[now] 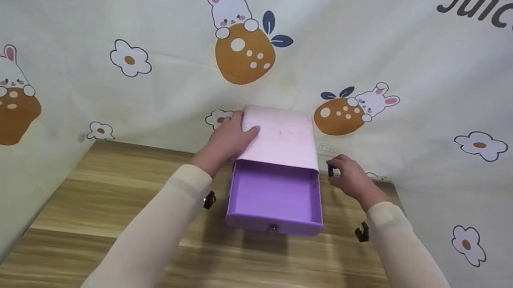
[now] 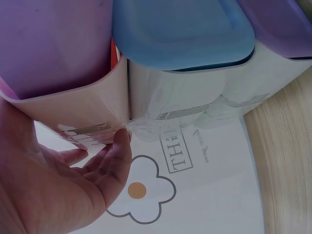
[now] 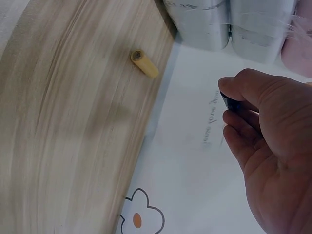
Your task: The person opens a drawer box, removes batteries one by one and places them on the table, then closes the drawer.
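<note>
A small desktop drawer unit point(image 1: 280, 135) stands at the back of the table, its pale pink top facing me. The purple top drawer point(image 1: 277, 194) is pulled out, and nothing shows inside it. My left hand point(image 1: 232, 140) grips the unit's far left side, thumb on top. In the left wrist view, the fingers of the left hand point(image 2: 73, 170) curl around the pink casing point(image 2: 92, 117), above a blue drawer point(image 2: 190, 34). Right of the unit, my right hand point(image 1: 352, 176) pinches a small dark cylinder point(image 3: 229, 103) between thumb and fingers.
A small yellow cylinder point(image 3: 145, 63), like a battery, lies on the wooden table point(image 1: 120, 255) in the right wrist view. A printed cloth point(image 1: 169, 11) with rabbits and flowers hangs behind and at both sides. Clear tape point(image 2: 195, 109) crosses the casings.
</note>
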Available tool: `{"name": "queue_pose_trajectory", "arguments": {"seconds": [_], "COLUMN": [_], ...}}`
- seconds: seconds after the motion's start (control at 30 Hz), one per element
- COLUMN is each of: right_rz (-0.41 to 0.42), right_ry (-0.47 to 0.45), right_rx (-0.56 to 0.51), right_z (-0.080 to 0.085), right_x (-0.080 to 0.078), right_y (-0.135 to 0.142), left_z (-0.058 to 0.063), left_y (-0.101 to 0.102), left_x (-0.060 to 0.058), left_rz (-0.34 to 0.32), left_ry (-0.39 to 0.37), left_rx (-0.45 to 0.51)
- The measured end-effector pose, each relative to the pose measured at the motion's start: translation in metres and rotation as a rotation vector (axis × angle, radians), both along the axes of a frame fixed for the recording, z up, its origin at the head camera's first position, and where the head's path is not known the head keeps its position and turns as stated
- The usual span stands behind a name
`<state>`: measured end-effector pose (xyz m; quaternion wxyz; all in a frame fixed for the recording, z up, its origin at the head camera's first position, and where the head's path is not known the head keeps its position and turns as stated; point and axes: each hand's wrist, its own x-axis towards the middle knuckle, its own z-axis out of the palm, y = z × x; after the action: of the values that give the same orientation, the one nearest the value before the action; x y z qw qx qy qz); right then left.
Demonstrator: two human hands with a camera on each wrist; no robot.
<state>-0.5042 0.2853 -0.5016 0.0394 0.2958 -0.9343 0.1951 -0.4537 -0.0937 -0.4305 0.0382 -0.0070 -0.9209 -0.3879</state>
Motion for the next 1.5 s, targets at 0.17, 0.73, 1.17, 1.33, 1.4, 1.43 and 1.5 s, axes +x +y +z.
{"name": "queue_pose_trajectory", "arguments": {"seconds": [0.17, 0.73, 1.17, 1.33, 1.4, 1.43, 1.5], "right_rz": [0.012, 0.054, 0.019, 0.022, 0.012, 0.003, -0.016], "right_ry": [0.005, -0.033, -0.079, -0.086, -0.103, -0.11, -0.133], "right_rx": [-0.014, 0.042, 0.069, 0.039, 0.035, 0.039, 0.048], "right_z": [-0.005, -0.021, -0.032, -0.037, -0.039, -0.04, -0.041], "right_x": [0.0, -0.002, 0.0, -0.001, -0.002, -0.002, -0.003], "right_y": [0.002, 0.001, -0.005, -0.004, -0.004, -0.004, -0.004], "left_z": [0.001, -0.001, -0.003, -0.001, 0.0, 0.0, 0.001], "left_y": [0.0, 0.0, 0.0, -0.001, 0.0, 0.0, 0.0], "left_x": [0.001, -0.001, 0.0, 0.0, 0.0, 0.0, 0.0], "left_rz": [0.004, 0.016, 0.011, 0.014, 0.015, 0.014, 0.012], "left_ry": [-0.005, -0.001, -0.011, -0.011, -0.011, -0.01, -0.013], "left_rx": [0.003, -0.019, -0.014, -0.012, -0.012, -0.013, -0.012]}}
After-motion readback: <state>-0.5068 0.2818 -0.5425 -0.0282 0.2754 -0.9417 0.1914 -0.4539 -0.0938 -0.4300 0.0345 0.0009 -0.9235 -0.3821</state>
